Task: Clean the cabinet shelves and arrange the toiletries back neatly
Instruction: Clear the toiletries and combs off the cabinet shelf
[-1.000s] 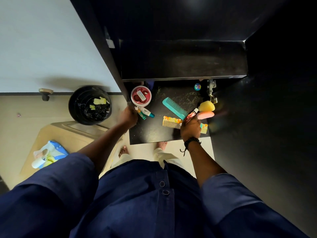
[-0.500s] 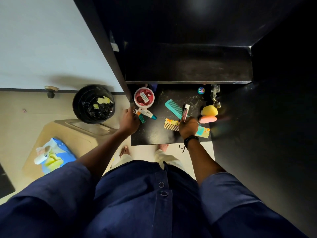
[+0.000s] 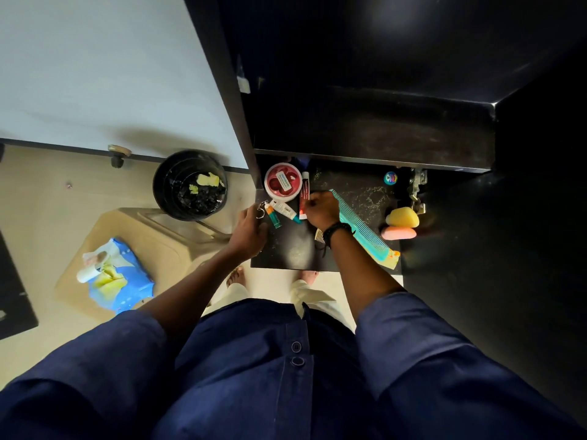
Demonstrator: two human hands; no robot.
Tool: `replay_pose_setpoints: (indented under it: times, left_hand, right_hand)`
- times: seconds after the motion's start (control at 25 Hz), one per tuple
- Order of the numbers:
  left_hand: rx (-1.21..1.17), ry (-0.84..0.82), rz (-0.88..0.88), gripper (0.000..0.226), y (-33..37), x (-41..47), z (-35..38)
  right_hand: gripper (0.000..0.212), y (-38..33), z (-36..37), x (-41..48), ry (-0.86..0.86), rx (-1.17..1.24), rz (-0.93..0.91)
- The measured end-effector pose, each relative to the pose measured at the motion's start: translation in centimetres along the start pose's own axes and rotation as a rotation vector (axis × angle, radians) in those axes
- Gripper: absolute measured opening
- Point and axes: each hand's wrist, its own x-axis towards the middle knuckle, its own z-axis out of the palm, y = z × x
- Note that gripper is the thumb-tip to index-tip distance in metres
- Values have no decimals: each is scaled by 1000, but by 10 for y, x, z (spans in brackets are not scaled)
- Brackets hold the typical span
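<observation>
Carried leftward, the slim red-and-white tube (image 3: 305, 190) now lies beside the round red-lidded tub (image 3: 283, 182) at the back-left corner of the black shelf (image 3: 286, 250), pinched by the right hand (image 3: 320, 208). The left hand (image 3: 249, 228) is at the left edge, grip unclear. The teal plastic comb (image 3: 368, 234) and white specks await tidying.

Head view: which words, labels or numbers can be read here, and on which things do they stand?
No text is readable.
Round red tub: pale label, print too blurred.
Red and white tube pinched by the right hand: print too small.
Small white tube with teal cap: print too small.
Small round blue item: marking blurred.
</observation>
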Motion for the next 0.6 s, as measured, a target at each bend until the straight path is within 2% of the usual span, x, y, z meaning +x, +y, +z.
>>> replay_pose_setpoints:
  times: [0.12, 0.2, 0.28, 0.4, 0.6]
  left_hand:
    - [17, 43, 52, 47, -1, -8, -1]
    - [31, 96, 91, 43, -1, -12, 3]
    - [33, 106, 138, 41, 3, -16, 9]
    - [55, 66, 202, 37, 6, -20, 24]
    - [81, -49, 233, 33, 18, -28, 55]
  right_hand:
    - [19, -2, -1, 6, -45, 17, -28]
    - [19, 4, -11, 0, 14, 12, -91]
    - [21, 19, -26, -11, 105, 36, -70]
    - [27, 51, -45, -29, 155, -33, -1]
    - [52, 95, -61, -56, 80, -273, -13]
